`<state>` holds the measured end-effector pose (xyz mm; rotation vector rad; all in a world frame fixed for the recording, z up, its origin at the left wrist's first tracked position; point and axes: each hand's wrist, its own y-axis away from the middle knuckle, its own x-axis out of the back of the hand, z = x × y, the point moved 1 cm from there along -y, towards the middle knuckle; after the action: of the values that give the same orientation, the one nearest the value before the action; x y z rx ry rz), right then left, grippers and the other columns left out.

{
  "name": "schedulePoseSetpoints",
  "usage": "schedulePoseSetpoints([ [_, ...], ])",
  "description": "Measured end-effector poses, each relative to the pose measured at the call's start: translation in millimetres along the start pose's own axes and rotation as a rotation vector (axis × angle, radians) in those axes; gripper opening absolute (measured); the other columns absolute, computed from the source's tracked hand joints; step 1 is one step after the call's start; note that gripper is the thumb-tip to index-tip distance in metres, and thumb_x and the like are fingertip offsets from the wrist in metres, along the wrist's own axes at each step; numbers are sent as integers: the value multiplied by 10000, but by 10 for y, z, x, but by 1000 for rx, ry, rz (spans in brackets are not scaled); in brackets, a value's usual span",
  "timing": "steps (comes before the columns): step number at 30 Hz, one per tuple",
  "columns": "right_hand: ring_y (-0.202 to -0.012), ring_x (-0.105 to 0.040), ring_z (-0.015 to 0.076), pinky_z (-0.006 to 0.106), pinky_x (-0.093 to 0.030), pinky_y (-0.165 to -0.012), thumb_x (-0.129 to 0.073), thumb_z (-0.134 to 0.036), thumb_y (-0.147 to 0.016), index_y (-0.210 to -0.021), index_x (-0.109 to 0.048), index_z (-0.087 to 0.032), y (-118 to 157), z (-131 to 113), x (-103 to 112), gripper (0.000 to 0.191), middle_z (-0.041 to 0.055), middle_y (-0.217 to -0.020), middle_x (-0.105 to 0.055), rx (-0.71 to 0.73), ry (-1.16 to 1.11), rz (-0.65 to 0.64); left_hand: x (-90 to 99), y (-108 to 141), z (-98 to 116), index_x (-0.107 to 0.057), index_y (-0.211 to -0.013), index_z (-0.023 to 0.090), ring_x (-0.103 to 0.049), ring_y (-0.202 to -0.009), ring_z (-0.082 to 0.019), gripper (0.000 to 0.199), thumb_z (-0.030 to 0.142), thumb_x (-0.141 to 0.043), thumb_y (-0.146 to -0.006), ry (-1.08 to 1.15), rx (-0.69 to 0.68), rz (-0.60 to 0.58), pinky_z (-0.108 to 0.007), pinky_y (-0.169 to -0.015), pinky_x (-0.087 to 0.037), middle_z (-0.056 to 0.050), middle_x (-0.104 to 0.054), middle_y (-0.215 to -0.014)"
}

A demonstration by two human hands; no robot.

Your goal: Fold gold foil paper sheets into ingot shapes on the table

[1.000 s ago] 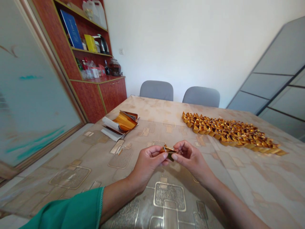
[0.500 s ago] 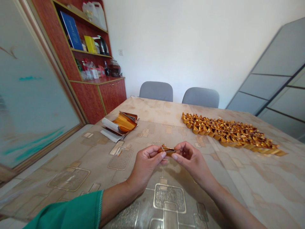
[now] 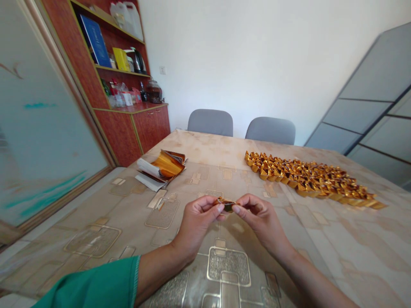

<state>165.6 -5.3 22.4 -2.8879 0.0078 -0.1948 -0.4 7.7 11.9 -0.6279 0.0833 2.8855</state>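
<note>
Folded gold-foil piece [image 3: 226,205] is held above the bench [image 3: 353,248], long axis running left-right between the hands. Left hand [image 3: 201,218] and right hand [image 3: 261,216] pinch opposite ends, fingers [image 3: 221,208] clenched on it, neither hand clearly nearer (its middle is small, hard to read).

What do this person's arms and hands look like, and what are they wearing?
The left hand and right hand are bare, with no gloves, rings or watch showing. The left forearm emerges from a green sleeve with a paler stitched hem; the right forearm shows no sleeve in view.
</note>
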Motion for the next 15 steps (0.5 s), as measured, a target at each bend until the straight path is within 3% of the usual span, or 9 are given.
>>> schedulePoseSetpoints([
  [9,-675,-537,150,273,-404,-641,-726,-401,-805,-747,-681,-199,-2,11,16,216,5,-708,-648,-7,-32,-59,10,-21,33,-714,-765,137,-618,-639,-103,174,271,-803,-697,-67,-44,4,-197,-619,-501,-11,-715,-731],
  [15,-700,-546,147,268,-414,-656,-718,-431,-815,-823,-666,-201,-14,-27,0,236,2,-759,-643,-71,-114,-187,15,-32,39,-696,-756,141,-596,-624,-96,156,266,-781,-716,-68,-65,-30,-195,-608,-490,6,-677,-693],
])
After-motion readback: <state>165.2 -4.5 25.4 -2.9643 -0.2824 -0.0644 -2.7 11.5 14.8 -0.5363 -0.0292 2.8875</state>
